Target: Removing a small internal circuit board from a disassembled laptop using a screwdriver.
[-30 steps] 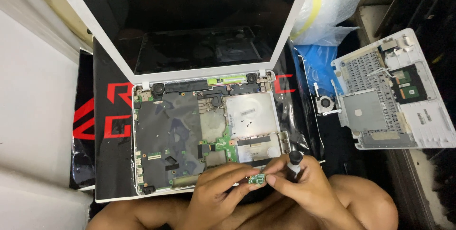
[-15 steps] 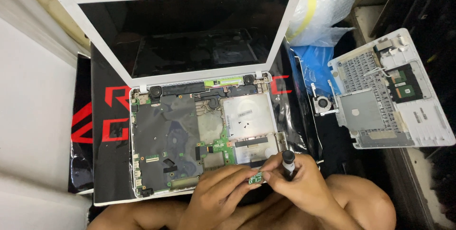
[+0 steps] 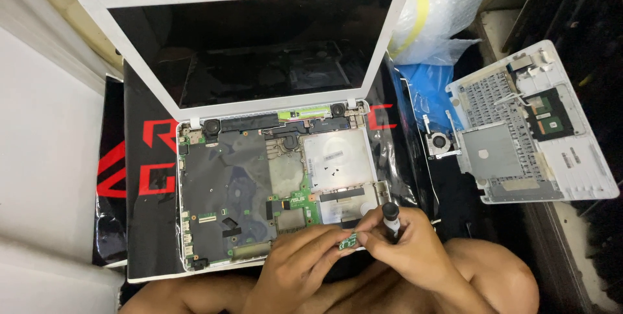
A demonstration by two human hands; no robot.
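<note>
An opened white laptop [image 3: 259, 178] lies in front of me with its keyboard cover off, so the dark main board and a silver drive bay show. Its screen [image 3: 246, 48] stands up behind. My left hand [image 3: 298, 268] pinches a small green circuit board [image 3: 348, 242] at the laptop's front right edge. My right hand [image 3: 405, 249] grips a black-handled screwdriver [image 3: 390, 215], held upright with its tip down beside the little board. Both hands touch each other over that corner.
A black mat with red markings [image 3: 146, 178] lies under the laptop. To the right rests the removed white keyboard cover [image 3: 532, 132], underside up, with a small cooling fan [image 3: 439, 142] beside it. Bubble wrap [image 3: 435, 19] and a blue bag sit behind. My knee [image 3: 500, 275] is at lower right.
The view has shifted slightly. My hands stay at the front right corner, and the screwdriver has moved a little with the right hand.
</note>
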